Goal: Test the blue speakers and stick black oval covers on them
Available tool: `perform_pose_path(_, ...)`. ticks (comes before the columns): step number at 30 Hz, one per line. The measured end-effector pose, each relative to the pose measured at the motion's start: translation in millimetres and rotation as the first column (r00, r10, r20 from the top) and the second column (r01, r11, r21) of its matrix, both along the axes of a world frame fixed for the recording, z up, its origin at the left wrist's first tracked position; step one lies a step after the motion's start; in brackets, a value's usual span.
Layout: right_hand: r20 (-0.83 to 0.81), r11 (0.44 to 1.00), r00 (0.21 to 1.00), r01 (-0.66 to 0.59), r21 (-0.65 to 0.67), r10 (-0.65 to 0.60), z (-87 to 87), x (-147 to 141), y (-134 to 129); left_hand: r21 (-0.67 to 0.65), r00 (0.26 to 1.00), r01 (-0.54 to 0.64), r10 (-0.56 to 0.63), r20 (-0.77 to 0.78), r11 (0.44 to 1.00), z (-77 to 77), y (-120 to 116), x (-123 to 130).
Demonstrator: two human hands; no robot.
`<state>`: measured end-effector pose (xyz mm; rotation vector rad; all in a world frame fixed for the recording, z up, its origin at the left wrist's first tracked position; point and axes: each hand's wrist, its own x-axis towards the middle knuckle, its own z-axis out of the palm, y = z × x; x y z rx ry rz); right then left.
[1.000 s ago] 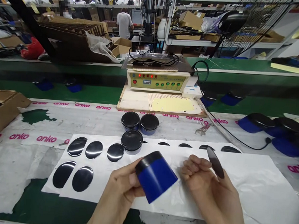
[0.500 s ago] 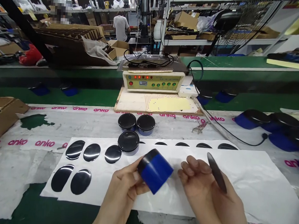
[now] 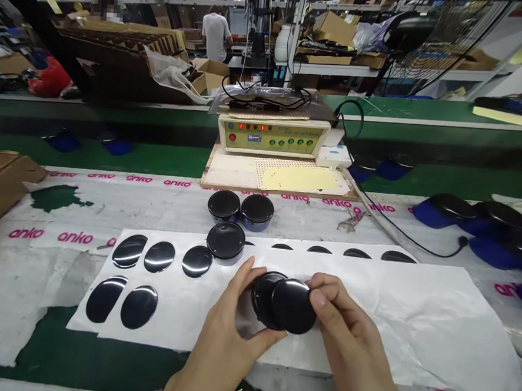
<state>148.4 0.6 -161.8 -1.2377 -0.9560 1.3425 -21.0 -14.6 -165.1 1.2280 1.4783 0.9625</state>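
My left hand (image 3: 230, 332) grips a round blue container (image 3: 262, 302) by its sides, its black top turned up to me and its blue wall hidden. Between thumb and fingers, my right hand (image 3: 353, 337) pinches a glossy black round sticker (image 3: 296, 307) by its right edge. The sticker overlaps the right part of the container's top; whether the two touch I cannot tell. Below lies a white backing sheet (image 3: 412, 323) with more black round stickers (image 3: 139, 307) at its left. One black-topped container (image 3: 225, 240) stands at the sheet's back edge, two more (image 3: 257, 212) behind it.
A control box (image 3: 273, 136) with lit red indicators sits on a board at the back. Several blue containers (image 3: 502, 216) are grouped at the right, near a black cable (image 3: 417, 237). A cardboard box (image 3: 9, 186) is at the left. A person (image 3: 216, 33) is in the background.
My left hand has turned the container so its black top faces me. My right hand has moved left and brought the sticker over that top.
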Motion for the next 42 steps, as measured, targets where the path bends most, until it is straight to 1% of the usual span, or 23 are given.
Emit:
perform_pose_path(2, 0.079, 0.999, 0.996, -0.032, 0.036, 0.029, -1.7, -4.4, 1.0, -0.012, 1.0, 0.016, -0.016, -0.003, 1.0, 1.9, 0.4, -0.8)
perform_pose_path(4, 0.136, 0.997, 0.99, -0.038, 0.073, 0.028, -1.7, -9.2, 1.7, -0.018, 1.0, 0.027, -0.028, -0.006, 0.999, 3.0, 0.6, -1.3)
perform_pose_path(12, 0.23, 0.994, 0.973, -0.042, 0.105, 0.017, -2.2, -13.5, 2.0, 0.013, 0.999, 0.037, -0.037, 0.008, 0.999, 1.2, 1.3, -0.9)
perform_pose_path(17, 0.379, 0.98, 0.923, -0.015, 0.197, -0.062, 6.2, -18.3, 5.5, -0.029, 0.999, 0.034, -0.034, 0.021, 0.999, 3.9, 2.2, -1.0)
perform_pose_path(20, 0.42, 0.967, 0.901, -0.003, 0.255, -0.108, 9.5, -21.1, 6.7, -0.05, 0.999, 0.028, -0.026, 0.035, 0.998, 5.2, 2.5, -0.6)
perform_pose_path(25, 0.491, 0.953, 0.859, -0.014, 0.304, -0.144, 8.9, -21.8, 4.3, -0.058, 0.999, 0.02, -0.017, 0.045, 0.998, 6.0, 2.6, 0.2)
perform_pose_path(28, 0.525, 0.952, 0.84, -0.034, 0.305, -0.138, 7.5, -20.6, 3.7, -0.051, 0.999, 0.019, -0.017, 0.043, 0.999, 8.2, 2.9, 0.0)
perform_pose_path(33, 0.53, 0.951, 0.838, -0.046, 0.305, -0.129, 7.2, -21.2, 5.8, -0.089, 0.999, 0.016, -0.013, 0.032, 0.996, 13.5, 3.8, 0.1)
perform_pose_path(37, 0.547, 0.953, 0.827, -0.047, 0.299, -0.131, 9.6, -23.6, 4.8, -0.084, 1.0, 0.026, -0.025, 0.014, 0.996, 11.8, 3.7, -0.7)
perform_pose_path(40, 0.607, 0.966, 0.79, -0.083, 0.245, -0.086, 12.9, -22.0, 6.1, -0.037, 0.997, 0.049, -0.051, -0.054, 0.998, 4.8, 4.4, -4.0)
perform_pose_path(42, 0.691, 0.979, 0.722, -0.134, 0.156, -0.012, 15.9, -16.6, 10.0, 0.073, 0.978, 0.138, -0.124, -0.165, 0.988, -0.6, 4.4, -6.0)
